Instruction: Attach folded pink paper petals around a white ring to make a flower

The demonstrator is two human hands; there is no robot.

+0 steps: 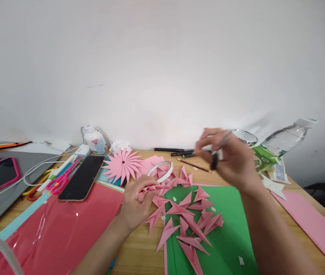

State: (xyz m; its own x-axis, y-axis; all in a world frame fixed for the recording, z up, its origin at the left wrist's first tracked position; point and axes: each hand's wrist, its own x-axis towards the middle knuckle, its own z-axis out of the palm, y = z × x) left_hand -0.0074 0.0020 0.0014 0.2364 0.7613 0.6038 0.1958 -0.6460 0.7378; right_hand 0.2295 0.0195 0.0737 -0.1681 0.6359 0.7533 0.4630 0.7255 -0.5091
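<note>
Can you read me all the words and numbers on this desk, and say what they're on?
I can't read any for sure.
White bottle: red word, too blurred.
White plug block: letters too small.
Green packet: white marks, unclear.
Small white packet: print too tiny.

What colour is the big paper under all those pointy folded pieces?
The big paper is green, and it shows best in the head view.

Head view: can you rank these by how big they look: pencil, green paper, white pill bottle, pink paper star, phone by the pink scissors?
1. Green paper
2. Phone and pink paper star, too alike to rank
3. White pill bottle
4. Pencil
</note>
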